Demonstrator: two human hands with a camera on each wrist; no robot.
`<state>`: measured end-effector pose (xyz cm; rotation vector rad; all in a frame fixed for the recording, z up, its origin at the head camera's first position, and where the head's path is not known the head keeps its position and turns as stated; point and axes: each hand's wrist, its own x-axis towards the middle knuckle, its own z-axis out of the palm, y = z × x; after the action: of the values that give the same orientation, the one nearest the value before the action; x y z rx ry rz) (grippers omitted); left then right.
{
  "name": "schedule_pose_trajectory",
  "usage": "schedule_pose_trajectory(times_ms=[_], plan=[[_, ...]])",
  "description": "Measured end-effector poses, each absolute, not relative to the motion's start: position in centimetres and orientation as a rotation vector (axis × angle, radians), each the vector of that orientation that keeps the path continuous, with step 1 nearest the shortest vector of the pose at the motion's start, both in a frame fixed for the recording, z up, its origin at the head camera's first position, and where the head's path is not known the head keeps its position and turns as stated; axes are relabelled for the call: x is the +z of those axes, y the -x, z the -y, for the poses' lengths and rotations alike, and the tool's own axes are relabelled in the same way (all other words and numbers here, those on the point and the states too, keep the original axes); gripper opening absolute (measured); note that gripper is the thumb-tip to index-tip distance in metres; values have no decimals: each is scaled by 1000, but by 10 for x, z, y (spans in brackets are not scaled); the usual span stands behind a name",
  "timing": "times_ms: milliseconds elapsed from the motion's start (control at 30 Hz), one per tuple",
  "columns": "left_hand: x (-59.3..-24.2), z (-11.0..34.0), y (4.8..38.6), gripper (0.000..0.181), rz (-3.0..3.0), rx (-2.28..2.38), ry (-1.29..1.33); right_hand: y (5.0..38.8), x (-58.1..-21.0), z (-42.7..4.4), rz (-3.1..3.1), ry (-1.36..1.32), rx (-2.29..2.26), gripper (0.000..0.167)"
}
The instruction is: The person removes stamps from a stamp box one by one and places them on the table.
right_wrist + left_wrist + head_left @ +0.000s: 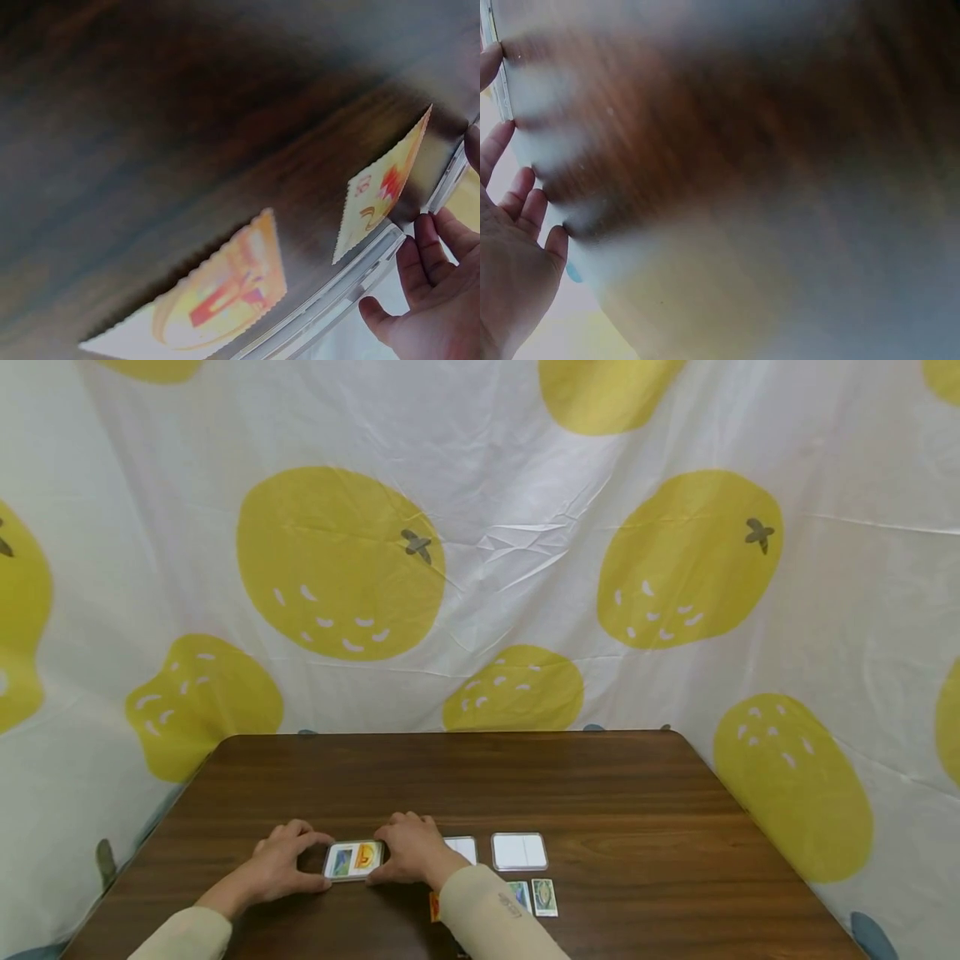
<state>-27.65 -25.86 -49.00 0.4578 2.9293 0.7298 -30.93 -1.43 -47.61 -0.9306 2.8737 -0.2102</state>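
Observation:
In the head view a flat clear case (352,877) with a white inside lies on the table, bearing a blue-green stamp (342,862) and an orange-yellow stamp (364,856). My left hand (273,864) holds its left end, index finger at the upper corner and thumb at the lower. At the right end, my right hand (414,850) grips it likewise between thumb and fingers. The left wrist view shows only a sliver of the case edge (504,90) by the fingertips. Part of the case (448,178) shows by the right fingers in the right wrist view.
Right of the hands lie two more white-backed cases (520,852), one partly covered by my right hand. Nearer, a green stamp (544,897), a bluish stamp (522,895) and an orange piece (434,907) lie around my right sleeve. A fruit-patterned cloth (510,585) hangs behind the table.

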Motion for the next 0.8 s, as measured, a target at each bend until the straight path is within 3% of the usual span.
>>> schedule_pose_trajectory(times_ms=[800], plan=[[-492, 255, 276, 59, -2944, 729, -479, 310, -473, 12, -2839, 948, -210, 61]])
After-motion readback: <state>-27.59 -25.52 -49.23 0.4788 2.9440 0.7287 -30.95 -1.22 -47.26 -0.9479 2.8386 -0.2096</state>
